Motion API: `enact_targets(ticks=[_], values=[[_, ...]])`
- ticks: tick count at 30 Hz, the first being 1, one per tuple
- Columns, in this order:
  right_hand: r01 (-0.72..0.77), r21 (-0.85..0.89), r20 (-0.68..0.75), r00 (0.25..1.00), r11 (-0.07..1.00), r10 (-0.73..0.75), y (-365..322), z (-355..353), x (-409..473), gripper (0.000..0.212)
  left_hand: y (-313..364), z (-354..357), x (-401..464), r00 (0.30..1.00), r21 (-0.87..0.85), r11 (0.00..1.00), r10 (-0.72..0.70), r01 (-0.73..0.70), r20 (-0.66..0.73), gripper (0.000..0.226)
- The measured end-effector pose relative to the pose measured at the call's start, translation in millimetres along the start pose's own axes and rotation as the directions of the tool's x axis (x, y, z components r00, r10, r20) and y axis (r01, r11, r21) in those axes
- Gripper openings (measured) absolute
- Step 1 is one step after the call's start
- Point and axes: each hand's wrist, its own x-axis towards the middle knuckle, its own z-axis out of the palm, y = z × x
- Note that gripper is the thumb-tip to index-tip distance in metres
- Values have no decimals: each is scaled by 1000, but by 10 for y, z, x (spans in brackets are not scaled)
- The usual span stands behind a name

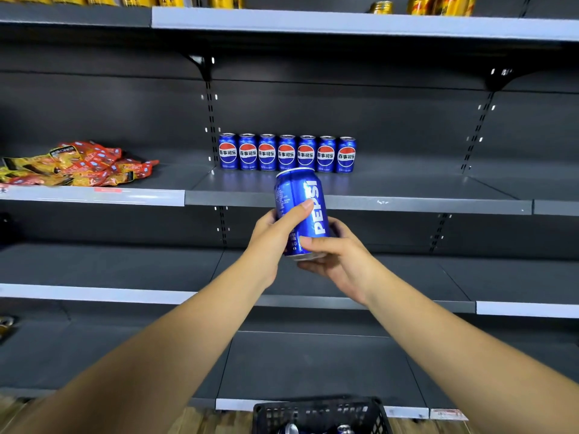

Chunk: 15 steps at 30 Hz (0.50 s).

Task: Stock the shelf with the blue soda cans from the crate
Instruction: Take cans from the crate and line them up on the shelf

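A blue soda can (308, 202) is held upright, slightly tilted, in front of the middle shelf's edge (407, 204). My left hand (275, 233) grips its left side with the thumb across the front. My right hand (332, 255) holds its bottom end, fingers curled round it. Several blue soda cans (286, 152) stand in a row at the back of that shelf, right of an upright. The black crate (319, 415) sits on the floor at the bottom, with can tops showing inside.
Red and yellow snack bags (78, 164) lie on the shelf section to the left. Gold cans (438, 4) stand on the top shelf. The shelf to the right of the can row is bare, as are the two lower shelves.
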Motion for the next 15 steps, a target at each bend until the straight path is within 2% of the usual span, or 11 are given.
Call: enact_targets(ticks=[4, 8, 10, 12, 15], values=[[79, -103, -66, 994, 991, -86, 10, 1, -20, 55, -21, -8, 10, 1000, 19, 1000, -7, 7, 3, 39], [111, -134, -118, 985, 985, -127, 22, 2, -31, 54, -5, 20, 20, 1000, 81, 997, 18, -17, -19, 42], [91, -203, -118, 986, 975, -116, 56, -12, -41, 55, -9, 28, 28, 999, 128, 992, 8, -2, -48, 44], [55, -237, -106, 991, 970, -82, 99, -31, -45, 66, -23, 6, 37, 997, 145, 989, -3, 14, -74, 42], [-25, -170, -78, 997, 985, 12, 132, -92, -12, 72, -31, -43, 43, 998, 127, 992, -6, 13, -60, 33]])
